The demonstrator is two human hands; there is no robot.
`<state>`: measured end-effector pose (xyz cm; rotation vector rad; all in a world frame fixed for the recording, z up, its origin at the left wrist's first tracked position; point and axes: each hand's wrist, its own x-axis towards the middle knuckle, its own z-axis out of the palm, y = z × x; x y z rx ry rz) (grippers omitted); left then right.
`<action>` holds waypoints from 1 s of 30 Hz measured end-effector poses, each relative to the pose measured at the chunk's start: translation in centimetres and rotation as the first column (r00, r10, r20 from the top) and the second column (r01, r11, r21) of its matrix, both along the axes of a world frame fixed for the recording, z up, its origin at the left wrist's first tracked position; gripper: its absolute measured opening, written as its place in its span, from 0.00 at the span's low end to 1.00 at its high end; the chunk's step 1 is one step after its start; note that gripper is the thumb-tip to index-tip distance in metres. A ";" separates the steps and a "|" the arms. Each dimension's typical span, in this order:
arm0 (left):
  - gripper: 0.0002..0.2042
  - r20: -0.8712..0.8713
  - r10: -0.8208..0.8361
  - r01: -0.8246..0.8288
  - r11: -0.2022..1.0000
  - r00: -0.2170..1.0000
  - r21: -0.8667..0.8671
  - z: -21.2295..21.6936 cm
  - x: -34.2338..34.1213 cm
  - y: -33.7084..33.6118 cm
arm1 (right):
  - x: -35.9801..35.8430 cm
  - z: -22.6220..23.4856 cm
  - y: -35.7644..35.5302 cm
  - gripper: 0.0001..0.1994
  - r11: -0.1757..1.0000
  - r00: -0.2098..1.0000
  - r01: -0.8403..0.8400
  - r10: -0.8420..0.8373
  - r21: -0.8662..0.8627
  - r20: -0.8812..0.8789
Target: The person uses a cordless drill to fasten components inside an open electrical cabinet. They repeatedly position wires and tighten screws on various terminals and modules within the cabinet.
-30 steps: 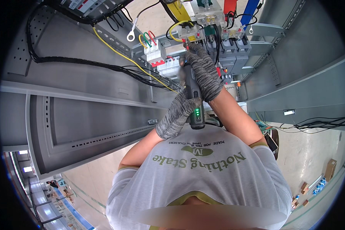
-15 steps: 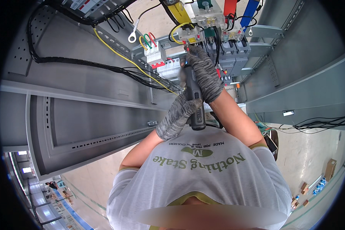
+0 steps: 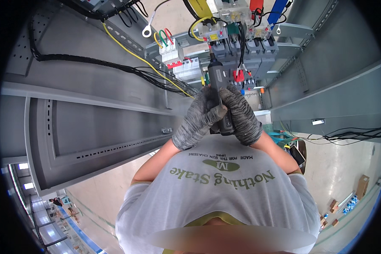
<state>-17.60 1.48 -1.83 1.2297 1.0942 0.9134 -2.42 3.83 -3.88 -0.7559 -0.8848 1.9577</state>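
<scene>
A dark grey electric screwdriver [image 3: 218, 76] stands between my two gloved hands, its bit end pointing away from me. My left hand [image 3: 195, 122] wraps round the lower part of its body, the thumb lying across it. From the other side my right hand [image 3: 241, 115] closes on the same handle, its fingers partly hidden behind it. The front end reaches a small clear-covered terminal block [image 3: 213, 34] with a yellow wire [image 3: 195, 31] looping beside it. A bit of red shows at the contact point; whether the bit sits in a screw I cannot tell.
Grey cabinet walls stand on both sides, with an opened door [image 3: 110, 131] at left. Yellow, red and blue busbars [image 3: 278, 12] rise at the far side. White breakers [image 3: 172, 53], black cables [image 3: 114, 65] and a loose ring terminal [image 3: 147, 31] lie left of the screwdriver.
My right hand has come back from the terminal block down to the screwdriver's handle and grips it. The screwdriver's front end now shows against the block.
</scene>
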 end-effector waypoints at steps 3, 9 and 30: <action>0.26 -0.064 0.055 -0.051 0.997 0.996 0.057 -0.1 -0.4 0.0 | -0.7 0.9 -0.4 0.18 0.998 0.999 0.030 -0.029 -0.048 0.023; 0.16 -0.289 0.114 -0.094 0.992 0.951 0.080 5.3 -2.5 2.6 | -0.9 0.1 0.0 0.20 0.999 1.000 0.014 -0.014 -0.051 0.007; 0.11 -0.356 0.456 0.007 0.607 0.815 0.795 2.6 -2.7 14.4 | -2.3 -0.2 -0.5 0.24 0.999 0.995 0.025 -0.030 -0.048 -0.095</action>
